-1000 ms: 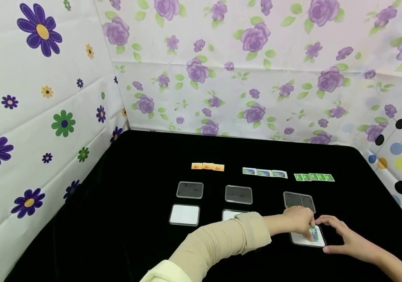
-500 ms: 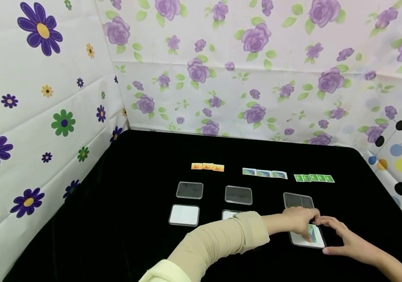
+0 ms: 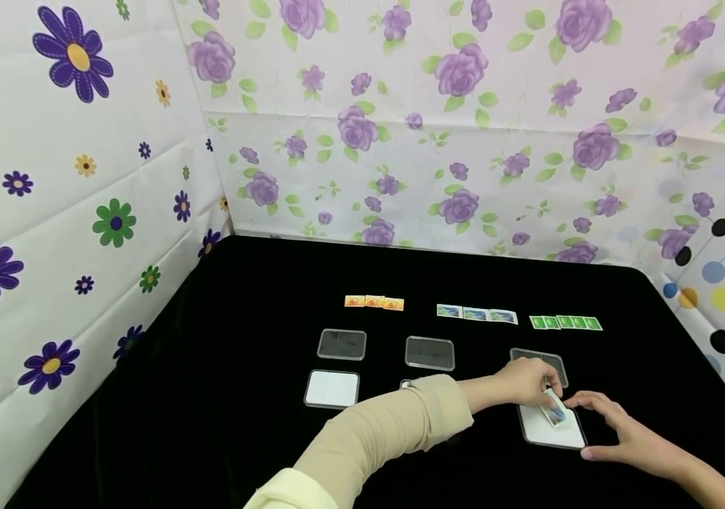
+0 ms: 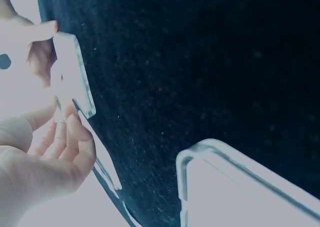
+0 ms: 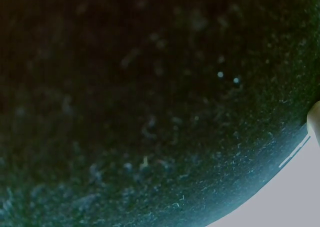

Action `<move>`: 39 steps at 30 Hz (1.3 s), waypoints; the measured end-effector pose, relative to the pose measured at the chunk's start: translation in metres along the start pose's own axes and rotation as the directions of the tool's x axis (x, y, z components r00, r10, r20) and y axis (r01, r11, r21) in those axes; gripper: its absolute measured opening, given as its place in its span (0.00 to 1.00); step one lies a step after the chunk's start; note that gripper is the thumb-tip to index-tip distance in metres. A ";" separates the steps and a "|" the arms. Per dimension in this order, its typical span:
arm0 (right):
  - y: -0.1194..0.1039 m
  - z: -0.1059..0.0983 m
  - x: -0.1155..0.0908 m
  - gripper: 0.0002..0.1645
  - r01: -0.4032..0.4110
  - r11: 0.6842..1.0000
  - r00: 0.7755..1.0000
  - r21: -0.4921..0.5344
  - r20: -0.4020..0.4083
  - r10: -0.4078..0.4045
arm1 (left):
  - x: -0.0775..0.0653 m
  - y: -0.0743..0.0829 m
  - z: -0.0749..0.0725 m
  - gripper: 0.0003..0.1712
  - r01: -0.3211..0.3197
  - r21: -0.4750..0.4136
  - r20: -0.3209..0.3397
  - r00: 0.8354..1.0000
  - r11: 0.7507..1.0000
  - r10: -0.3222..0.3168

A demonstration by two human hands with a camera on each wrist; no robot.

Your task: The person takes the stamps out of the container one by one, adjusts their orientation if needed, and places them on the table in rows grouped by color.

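In the head view my left hand (image 3: 523,380) pinches a small blue-and-green picture stamp (image 3: 555,413) between thumb and fingers. The stamp is tilted over the white insert of a clear-rimmed flat case (image 3: 543,433). My right hand (image 3: 636,442) holds that case from the right, thumb at the near corner and index finger at the far corner. From the left wrist, the left hand (image 4: 55,159) shows with bent fingers beside the case (image 4: 82,82), its held stamp washed out by glare. Only a fingertip (image 5: 314,118) shows at the right wrist view's edge.
Across the black cloth lie rows of orange stamps (image 3: 374,302), blue picture stamps (image 3: 475,314) and green stamps (image 3: 566,323). Clear covers (image 3: 341,344) (image 3: 429,353) (image 3: 537,358) lie nearer. A white-filled case (image 3: 332,389) is at left; another (image 3: 405,384) is mostly behind the left sleeve.
My left hand has lifted the stamp off the white insert and shifted slightly left, tilting it. The right hand stays at the case's edge.
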State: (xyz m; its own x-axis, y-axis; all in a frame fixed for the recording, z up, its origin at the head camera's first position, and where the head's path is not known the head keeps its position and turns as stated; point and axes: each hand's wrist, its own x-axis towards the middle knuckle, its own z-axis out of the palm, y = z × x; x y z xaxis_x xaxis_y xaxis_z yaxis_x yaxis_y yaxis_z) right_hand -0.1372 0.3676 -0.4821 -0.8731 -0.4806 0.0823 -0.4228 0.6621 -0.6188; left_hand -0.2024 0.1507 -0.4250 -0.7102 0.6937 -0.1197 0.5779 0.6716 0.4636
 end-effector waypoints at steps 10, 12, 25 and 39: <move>0.003 0.000 -0.001 0.38 0.022 0.999 0.999 -0.042 -0.033 -0.024 | -0.003 -0.015 -0.010 0.11 0.115 -0.370 -0.016 0.991 0.922 -0.130; 0.005 0.002 -0.003 0.39 0.044 0.998 0.998 -0.043 -0.039 -0.046 | -0.004 -0.019 -0.009 0.12 0.107 -0.449 -0.022 0.991 0.887 -0.131; 0.003 0.010 -0.005 0.38 0.049 0.997 0.997 -0.066 -0.059 -0.053 | -0.019 -0.042 -0.014 0.13 0.072 -0.623 -0.071 0.986 0.779 -0.148; 0.004 0.002 -0.001 0.37 0.004 0.999 0.999 -0.054 -0.032 -0.006 | -0.028 -0.067 -0.035 0.14 0.020 -0.639 -0.131 0.982 0.769 -0.135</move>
State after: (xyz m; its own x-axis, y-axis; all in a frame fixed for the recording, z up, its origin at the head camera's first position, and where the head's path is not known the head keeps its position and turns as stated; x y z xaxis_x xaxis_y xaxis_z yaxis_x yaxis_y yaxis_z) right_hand -0.1376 0.3694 -0.4863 -0.8780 -0.4657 0.1105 -0.4386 0.6903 -0.5755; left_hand -0.2355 0.0771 -0.4221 -0.8280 0.5569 -0.0649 0.1731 0.3641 0.9151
